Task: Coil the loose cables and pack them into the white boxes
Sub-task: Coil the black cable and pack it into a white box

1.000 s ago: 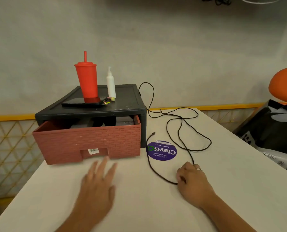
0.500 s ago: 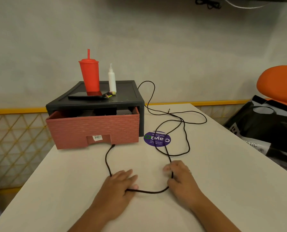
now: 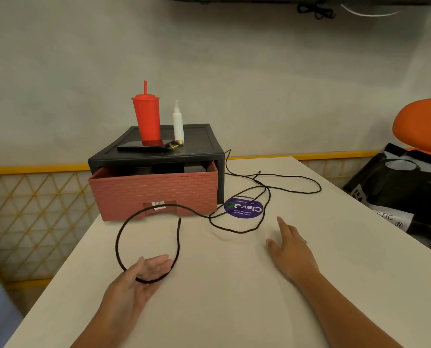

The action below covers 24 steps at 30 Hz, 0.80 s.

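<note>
Head view: left hand (image 3: 144, 271) palm up by the table's (image 3: 234, 310) left edge, fingers straight, a loop of black cable (image 3: 177, 242) draped across the palm. Right hand (image 3: 289, 247) flat mid-table, fingers spread, gripping nothing. Cable's remainder crosses purple sticker (image 3: 247, 212) beside pink drawer (image 3: 154, 192), toward the far edge.
</note>
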{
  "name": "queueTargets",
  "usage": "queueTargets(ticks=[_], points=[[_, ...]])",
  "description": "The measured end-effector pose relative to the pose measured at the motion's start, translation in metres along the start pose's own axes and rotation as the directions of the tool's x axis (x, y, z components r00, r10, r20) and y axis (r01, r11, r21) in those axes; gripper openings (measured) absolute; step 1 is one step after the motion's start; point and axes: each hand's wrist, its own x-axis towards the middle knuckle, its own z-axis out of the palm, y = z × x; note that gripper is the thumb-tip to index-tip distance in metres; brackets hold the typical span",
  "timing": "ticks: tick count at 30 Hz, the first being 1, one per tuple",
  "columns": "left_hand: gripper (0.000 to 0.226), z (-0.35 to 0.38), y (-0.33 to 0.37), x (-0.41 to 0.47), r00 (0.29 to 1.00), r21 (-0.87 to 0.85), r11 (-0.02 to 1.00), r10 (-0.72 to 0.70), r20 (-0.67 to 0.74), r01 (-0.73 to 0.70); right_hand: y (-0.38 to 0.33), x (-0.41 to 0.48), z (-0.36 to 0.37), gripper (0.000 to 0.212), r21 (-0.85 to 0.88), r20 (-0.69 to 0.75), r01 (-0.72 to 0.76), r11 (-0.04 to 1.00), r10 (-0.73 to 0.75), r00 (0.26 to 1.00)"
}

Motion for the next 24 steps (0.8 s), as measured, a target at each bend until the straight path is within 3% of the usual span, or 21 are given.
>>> queueTargets(ticks=[3, 5, 9, 12, 14, 16, 17, 19, 21, 24], points=[[0.031, 0.006, -0.003, -0.002, 0.998, 0.112, 0.992, 0.056, -0.012, -0.054, -0.003, -0.008, 0.003, 0.064, -0.074, 0.038, 0.168, 0.983, -0.166, 0.985], [0.028, 0.005, -0.002, -0.002, 0.996, 0.098, 0.991, 0.09, -0.025, -0.087, -0.007, -0.008, 0.008, 0.064, -0.136, 0.111, 0.287, 0.948, -0.273, 0.956], [0.094, -0.008, 0.001, -0.004, 0.99, 0.129, 0.984, 0.109, 0.091, -0.12, -0.014, -0.006, 0.015, 0.059, -0.129, 0.148, 0.384, 0.914, -0.365, 0.919], [0.108, -0.007, 0.012, -0.007, 0.973, 0.365, 0.919, 0.068, 0.219, -0.147, -0.014, -0.005, 0.016, 0.037, -0.111, 0.109, 0.347, 0.931, -0.336, 0.935], [0.102, 0.0, 0.022, -0.008, 0.962, 0.588, 0.787, 0.02, 0.273, -0.184, -0.014, -0.003, 0.016, 0.028, -0.08, 0.056, 0.294, 0.953, -0.29, 0.955], [0.074, 0.005, 0.024, -0.005, 0.963, 0.816, 0.532, -0.002, 0.268, -0.226, -0.013, -0.002, 0.013, 0.028, -0.018, -0.053, 0.209, 0.978, -0.209, 0.976], [0.061, 0.01, 0.027, -0.004, 0.961, 0.894, 0.372, -0.015, 0.276, -0.25, -0.012, -0.002, 0.009, 0.03, 0.087, -0.127, 0.136, 0.987, -0.125, 0.984], [0.065, 0.02, 0.03, -0.004, 0.945, 0.954, 0.138, -0.157, 0.287, -0.267, -0.006, -0.002, 0.001, 0.037, 0.432, -0.222, -0.001, 0.902, 0.107, 0.969], [0.076, 0.035, 0.027, -0.004, 0.907, 0.952, 0.162, -0.299, 0.297, -0.258, -0.002, -0.002, -0.004, 0.041, 0.678, -0.202, -0.061, 0.732, 0.265, 0.943], [0.08, 0.075, 0.018, 0.002, 0.887, 0.906, 0.355, -0.306, 0.346, -0.231, -0.001, -0.002, -0.008, 0.046, 0.826, -0.133, -0.076, 0.559, 0.324, 0.937]])
